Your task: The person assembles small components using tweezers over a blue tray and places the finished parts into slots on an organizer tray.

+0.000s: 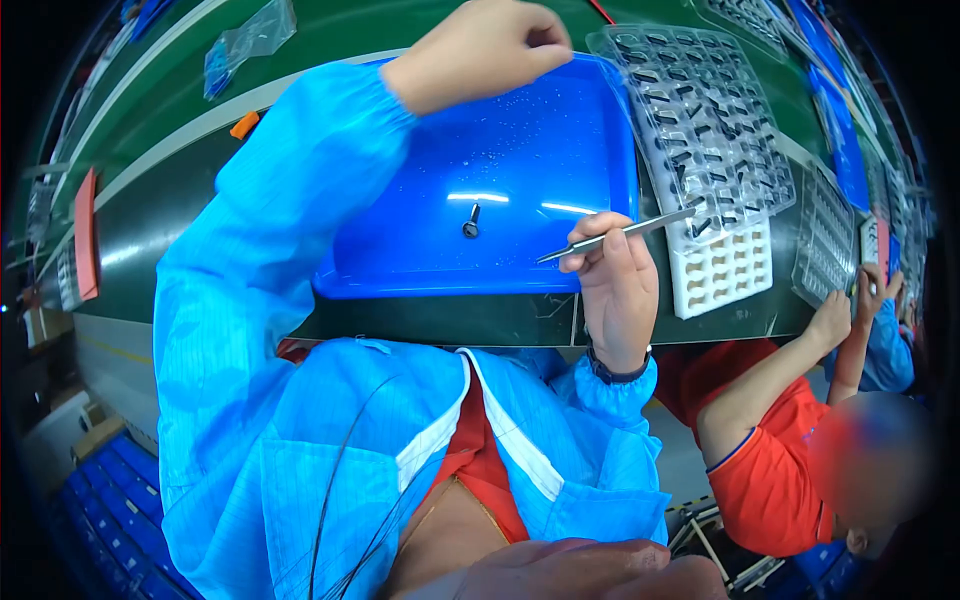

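My left hand (485,52) is over the far edge of a blue tray (400,283), fingers curled inward; whatever they may pinch is hidden. Thin metal tweezers (640,228) lie across the fingers of my right hand (618,295), at the tray's near right corner. Their pointed end is to the left, and the other end reaches over a clear blister tray (690,120) with several small black parts in its pockets. One black bolt-shaped part (472,222) lies on the blue tray's floor, apart from both hands. Tiny pale specks dot that floor.
Under the blister tray's near end is a white foam tray (735,270) with rows of pockets. Another clear tray (826,240) lies further right, near a co-worker in red (770,460). An orange piece (244,125) and a plastic bag (250,45) are on the left.
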The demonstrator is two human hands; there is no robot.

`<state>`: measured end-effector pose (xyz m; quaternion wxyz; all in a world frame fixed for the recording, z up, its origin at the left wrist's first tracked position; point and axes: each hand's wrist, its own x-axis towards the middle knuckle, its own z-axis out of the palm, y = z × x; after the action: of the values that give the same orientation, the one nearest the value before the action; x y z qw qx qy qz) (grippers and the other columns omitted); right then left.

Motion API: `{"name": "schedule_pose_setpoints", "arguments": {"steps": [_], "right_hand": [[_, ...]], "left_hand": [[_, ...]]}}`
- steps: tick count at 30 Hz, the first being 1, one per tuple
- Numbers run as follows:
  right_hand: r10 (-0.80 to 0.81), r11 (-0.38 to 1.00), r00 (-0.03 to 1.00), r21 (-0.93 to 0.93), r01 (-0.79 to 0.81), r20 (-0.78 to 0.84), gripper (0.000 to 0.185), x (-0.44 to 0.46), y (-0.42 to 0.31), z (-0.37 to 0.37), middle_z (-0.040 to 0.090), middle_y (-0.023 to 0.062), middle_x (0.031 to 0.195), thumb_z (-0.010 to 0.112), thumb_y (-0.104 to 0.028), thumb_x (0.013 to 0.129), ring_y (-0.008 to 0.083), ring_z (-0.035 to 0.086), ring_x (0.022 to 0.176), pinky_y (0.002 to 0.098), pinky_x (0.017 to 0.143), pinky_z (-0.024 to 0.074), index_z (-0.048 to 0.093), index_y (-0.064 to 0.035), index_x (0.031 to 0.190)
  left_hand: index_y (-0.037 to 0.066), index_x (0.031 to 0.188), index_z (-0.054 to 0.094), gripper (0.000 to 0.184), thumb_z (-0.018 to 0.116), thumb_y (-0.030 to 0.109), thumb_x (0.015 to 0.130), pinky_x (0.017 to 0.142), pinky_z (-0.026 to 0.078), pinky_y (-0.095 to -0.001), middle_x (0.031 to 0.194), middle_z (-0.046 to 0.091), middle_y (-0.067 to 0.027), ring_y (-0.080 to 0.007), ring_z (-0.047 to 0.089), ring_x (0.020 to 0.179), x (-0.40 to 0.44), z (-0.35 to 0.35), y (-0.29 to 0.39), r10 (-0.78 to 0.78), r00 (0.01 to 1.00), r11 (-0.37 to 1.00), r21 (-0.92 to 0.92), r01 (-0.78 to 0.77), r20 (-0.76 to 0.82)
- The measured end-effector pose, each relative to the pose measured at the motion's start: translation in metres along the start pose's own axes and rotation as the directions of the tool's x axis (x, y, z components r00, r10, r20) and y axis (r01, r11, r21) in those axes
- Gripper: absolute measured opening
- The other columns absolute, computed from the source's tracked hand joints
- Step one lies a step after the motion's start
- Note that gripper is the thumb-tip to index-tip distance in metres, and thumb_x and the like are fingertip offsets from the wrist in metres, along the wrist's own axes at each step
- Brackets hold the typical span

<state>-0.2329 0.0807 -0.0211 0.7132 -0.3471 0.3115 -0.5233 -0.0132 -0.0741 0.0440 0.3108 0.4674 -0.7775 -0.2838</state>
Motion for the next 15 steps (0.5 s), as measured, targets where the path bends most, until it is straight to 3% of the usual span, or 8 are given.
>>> {"name": "schedule_pose_setpoints", "arguments": {"steps": [1, 2, 4, 7, 10, 12, 15], "right_hand": [[0.004, 1.0, 1.0, 0.002, -0.004, 0.005, 0.028, 0.0, 0.0, -0.001, 0.06, 0.013, 0.107, 0.046, -0.022, 0.106, 0.0153, 0.059, 0.085, 0.0308, 0.08, 0.0499, 0.057, 0.0023, 0.116], [-0.004, 1.0, 1.0, 0.011, 0.004, 0.017, 0.028, 0.0, 0.0, -0.002, 0.061, 0.0131, 0.106, 0.046, -0.022, 0.106, 0.0155, 0.06, 0.085, 0.0306, 0.08, 0.0501, 0.057, 0.0024, 0.116], [-0.015, 0.999, 0.999, 0.031, 0.014, 0.041, 0.028, 0.001, 0.001, -0.004, 0.062, 0.0135, 0.106, 0.047, -0.022, 0.106, 0.016, 0.062, 0.086, 0.0304, 0.08, 0.0506, 0.057, 0.0026, 0.116], [-0.023, 0.999, 0.999, 0.048, 0.021, 0.043, 0.027, 0.002, 0.002, -0.006, 0.061, 0.0144, 0.106, 0.047, -0.021, 0.106, 0.0166, 0.062, 0.086, 0.0311, 0.08, 0.0509, 0.056, 0.003, 0.115], [0.002, 0.996, 0.998, 0.086, -0.007, 0.058, 0.027, -0.001, 0.005, -0.01, 0.06, 0.0154, 0.107, 0.046, -0.02, 0.106, 0.0171, 0.062, 0.086, 0.0316, 0.08, 0.0511, 0.056, 0.0036, 0.114], [-0.024, 0.993, 0.996, 0.119, 0.014, 0.08, 0.026, 0.003, 0.006, -0.01, 0.06, 0.0167, 0.107, 0.045, -0.018, 0.106, 0.0175, 0.061, 0.085, 0.032, 0.08, 0.0513, 0.056, 0.0042, 0.114], [0.004, 0.993, 0.996, 0.119, -0.015, 0.094, 0.026, 0.005, 0.006, -0.007, 0.059, 0.0176, 0.108, 0.044, -0.017, 0.106, 0.0177, 0.061, 0.085, 0.0317, 0.08, 0.0512, 0.055, 0.0049, 0.114]], "left_hand": [[-0.004, 0.09, 0.072, 0.027, 0.062, 0.021, 0.088, 0.079, 0.053, -0.0482, 0.087, 0.069, -0.0257, -0.042, 0.068, 0.085, 0.011, 0.005, 0.004, 0.002, 0.998, 1.0, -0.021, -0.003, -0.065], [-0.004, 0.09, 0.072, 0.027, 0.062, 0.021, 0.088, 0.079, 0.053, -0.0482, 0.087, 0.069, -0.0257, -0.042, 0.068, 0.085, 0.022, 0.013, 0.001, -0.003, 0.998, 1.0, -0.019, 0.002, -0.067], [-0.004, 0.09, 0.072, 0.028, 0.062, 0.022, 0.087, 0.077, 0.053, -0.0483, 0.085, 0.069, -0.0258, -0.042, 0.067, 0.082, 0.044, 0.03, -0.009, 0.14, 0.976, 0.981, 0.154, -0.115, -0.168], [-0.003, 0.082, 0.072, 0.025, 0.063, 0.02, 0.084, 0.075, 0.053, -0.0491, 0.08, 0.068, -0.0255, -0.0428, 0.067, 0.077, 0.076, 0.051, -0.023, 0.161, 0.975, 0.972, 0.195, -0.129, -0.156], [-0.002, 0.076, 0.073, 0.021, 0.063, 0.016, 0.08, 0.073, 0.054, -0.049, 0.082, 0.069, -0.0269, -0.0425, 0.068, 0.077, 0.104, 0.07, -0.035, 0.068, 0.991, 0.945, 0.325, -0.027, -0.116], [-0.002, 0.077, 0.074, 0.018, 0.065, 0.013, 0.075, 0.073, 0.056, -0.0476, 0.084, 0.069, -0.0276, -0.0414, 0.07, 0.08, 0.119, 0.07, -0.036, -0.019, 1.0, 0.908, 0.419, 0.009, 0.019], [-0.002, 0.078, 0.074, 0.017, 0.065, 0.011, 0.072, 0.074, 0.056, -0.0468, 0.084, 0.069, -0.0273, -0.041, 0.07, 0.081, 0.124, 0.072, -0.04, -0.059, 0.998, 0.901, 0.43, 0.05, 0.007]]}}
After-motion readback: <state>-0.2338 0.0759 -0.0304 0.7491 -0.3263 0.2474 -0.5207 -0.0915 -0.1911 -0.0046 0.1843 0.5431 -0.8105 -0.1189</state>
